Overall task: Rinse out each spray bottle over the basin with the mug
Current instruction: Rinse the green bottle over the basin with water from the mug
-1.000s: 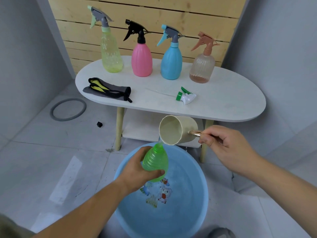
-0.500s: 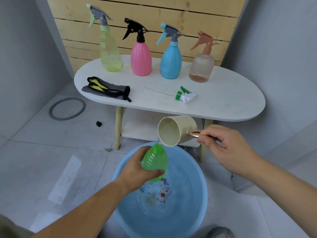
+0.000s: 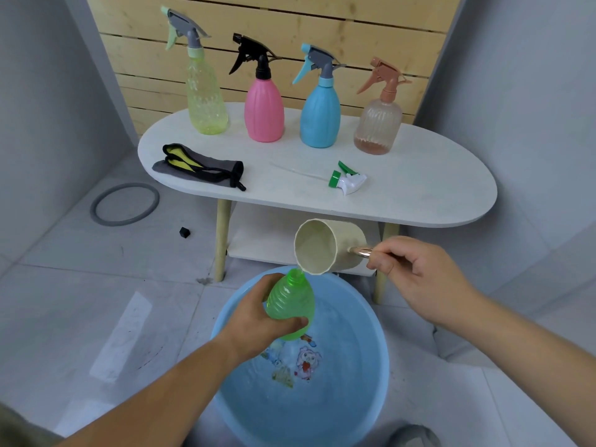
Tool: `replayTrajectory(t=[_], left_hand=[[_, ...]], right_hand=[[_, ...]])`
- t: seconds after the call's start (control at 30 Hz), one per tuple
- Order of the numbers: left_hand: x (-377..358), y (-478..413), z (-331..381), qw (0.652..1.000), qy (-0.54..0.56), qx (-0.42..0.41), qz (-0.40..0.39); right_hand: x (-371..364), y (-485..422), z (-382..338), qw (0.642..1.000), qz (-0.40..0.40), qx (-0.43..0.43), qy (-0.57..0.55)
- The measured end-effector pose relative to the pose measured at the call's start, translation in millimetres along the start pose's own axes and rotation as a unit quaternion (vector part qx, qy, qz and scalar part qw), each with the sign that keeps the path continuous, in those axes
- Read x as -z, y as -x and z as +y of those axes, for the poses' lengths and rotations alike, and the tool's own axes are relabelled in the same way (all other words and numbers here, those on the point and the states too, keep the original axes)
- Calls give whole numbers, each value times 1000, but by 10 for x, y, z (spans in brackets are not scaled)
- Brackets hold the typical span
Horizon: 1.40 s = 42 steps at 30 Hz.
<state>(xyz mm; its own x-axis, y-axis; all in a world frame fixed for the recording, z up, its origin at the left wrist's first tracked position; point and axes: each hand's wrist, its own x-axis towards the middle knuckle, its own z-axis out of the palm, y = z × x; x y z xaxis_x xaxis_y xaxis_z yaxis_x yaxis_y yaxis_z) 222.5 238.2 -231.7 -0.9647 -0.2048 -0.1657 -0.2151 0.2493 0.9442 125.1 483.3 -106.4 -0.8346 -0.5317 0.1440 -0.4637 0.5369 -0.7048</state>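
The white oval desk stands against a wooden wall. At its back four sprayers stand upright in a row: the yellow bottle, the pink bottle, the blue bottle and the clear brownish bottle. On the floor in front sits the blue basin with some water inside. Over it the left hand grips the green bottle around its body, open neck up. The right hand pinches the metal handle of the cream mug, which is tipped on its side with its lip at the bottle's mouth. A spray head lies on the desk.
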Motion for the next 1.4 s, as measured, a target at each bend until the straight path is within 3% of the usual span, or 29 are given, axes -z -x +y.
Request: replayTrajectory(t=[0.17, 0.37, 0.5, 0.8, 1.1, 1.4], left_hand=[[9, 2, -24, 1000, 0, 5, 9], [27, 11, -51, 1000, -6, 13, 20], [33, 5, -66, 1000, -9, 10, 18], [16, -10, -75, 1000, -2, 12, 15], [13, 11, -49, 1000, 3, 4, 16], [19, 26, -15, 1000, 5, -2, 17]], right_hand=[[-146, -40, 113, 989, -5, -126, -75], [-426, -62, 472, 982, -49, -184, -5], [-509, -41, 514, 975, -106, -134, 144], [-496, -26, 491, 952, -153, 11, 264], [-460, -40, 441, 933, -74, 149, 318], [-430, -34, 445, 901, -94, 191, 378]])
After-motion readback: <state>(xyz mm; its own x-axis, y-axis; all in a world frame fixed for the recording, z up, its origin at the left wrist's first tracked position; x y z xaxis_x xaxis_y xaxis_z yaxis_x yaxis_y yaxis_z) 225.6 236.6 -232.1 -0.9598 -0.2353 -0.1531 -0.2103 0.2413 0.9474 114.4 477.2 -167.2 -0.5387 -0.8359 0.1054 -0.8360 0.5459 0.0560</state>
